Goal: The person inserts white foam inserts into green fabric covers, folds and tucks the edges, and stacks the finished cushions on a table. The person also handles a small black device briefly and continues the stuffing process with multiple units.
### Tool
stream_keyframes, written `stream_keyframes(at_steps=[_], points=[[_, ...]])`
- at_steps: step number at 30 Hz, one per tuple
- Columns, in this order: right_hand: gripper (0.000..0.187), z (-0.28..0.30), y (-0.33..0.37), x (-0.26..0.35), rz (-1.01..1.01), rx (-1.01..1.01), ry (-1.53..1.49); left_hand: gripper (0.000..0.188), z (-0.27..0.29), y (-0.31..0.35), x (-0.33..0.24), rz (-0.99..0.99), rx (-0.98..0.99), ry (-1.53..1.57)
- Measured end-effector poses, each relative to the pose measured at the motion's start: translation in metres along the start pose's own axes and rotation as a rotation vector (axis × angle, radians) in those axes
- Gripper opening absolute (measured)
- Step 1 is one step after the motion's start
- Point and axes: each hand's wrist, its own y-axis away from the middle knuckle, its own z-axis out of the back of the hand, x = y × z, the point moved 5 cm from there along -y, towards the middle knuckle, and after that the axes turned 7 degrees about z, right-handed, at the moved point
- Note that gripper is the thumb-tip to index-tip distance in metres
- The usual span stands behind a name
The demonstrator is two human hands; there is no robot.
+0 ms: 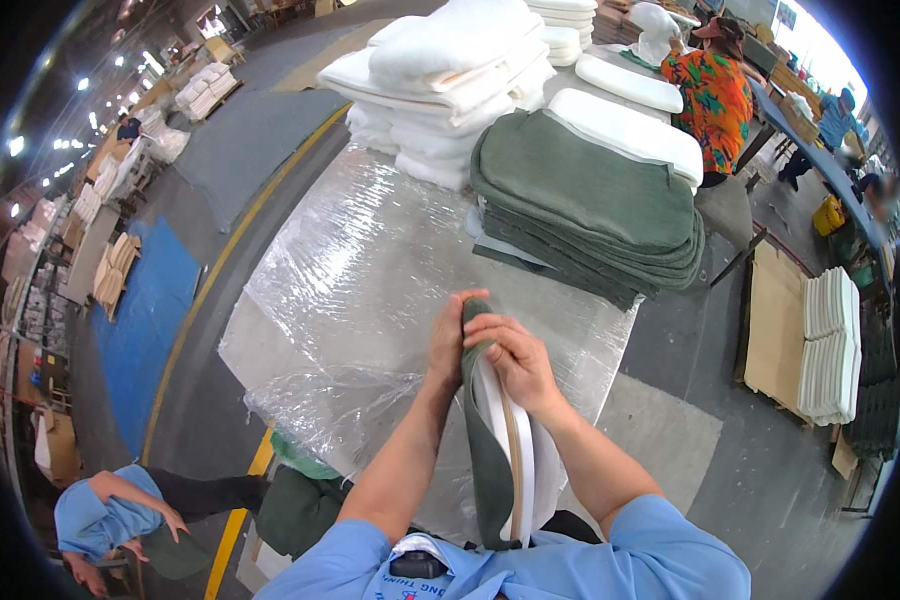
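Observation:
Upright against my body stands a dark green fabric cover (482, 450), its long side gaping along a tan zipper-like edge (515, 440). A white foam pad (490, 390) shows inside it. My left hand (447, 342) closes on the cover's far end from the left. From the right, the curled fingers of my right hand (515, 362) grip the same end at the opening. Beyond my hands lies a stack of flat green covers (585, 185) with rounded corners. White foam pads (630, 132) lie just behind that stack.
Clear plastic film (320, 290) covers the table under my hands. Tall white foam piles (450, 80) stand at its far side. One person in blue (110, 510) handles green fabric at lower left; another in a bright patterned shirt (710, 105) works at far right. White stacks (828, 345) sit right.

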Motion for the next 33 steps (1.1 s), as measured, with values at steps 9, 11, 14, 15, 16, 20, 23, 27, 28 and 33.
stream_keyframes(at_steps=[9,11,14,15,16,20,23,27,28,33], points=[[0.048,0.047,0.057,-0.039,-0.229,-0.539,-0.098,0.079,-0.069,0.165,0.051,-0.169,0.172,-0.437],[0.053,0.063,0.069,-0.046,-0.314,-0.565,-0.102,0.073,-0.08,0.196,0.046,-0.138,0.28,-0.459],[0.057,0.104,0.092,-0.046,-0.504,-0.625,-0.341,0.058,-0.07,0.232,0.034,-0.022,0.447,-0.312],[0.058,0.114,0.104,-0.046,-0.628,-0.653,-0.534,0.055,-0.053,0.238,0.042,0.0,0.292,-0.376],[0.057,0.119,0.112,-0.036,-0.722,-0.652,-0.484,0.051,-0.03,0.247,0.053,0.029,0.113,-0.443],[0.05,0.145,0.169,-0.038,-0.819,-0.741,-0.383,0.051,0.025,0.265,0.106,0.491,-0.367,-0.547],[0.054,0.143,0.213,-0.052,-0.826,-0.841,-0.41,0.053,0.042,0.267,0.105,0.575,-0.344,-0.357],[0.056,0.108,0.246,-0.016,-1.133,-0.611,-0.266,0.051,0.12,0.264,0.046,0.395,-0.44,-0.601],[0.056,0.104,0.252,-0.002,-1.27,-0.51,-0.138,0.051,0.133,0.266,0.031,0.325,-0.505,-0.771],[0.064,0.135,0.191,0.003,-0.452,-0.24,0.725,0.065,0.124,0.266,0.044,0.118,-0.516,-1.392]])
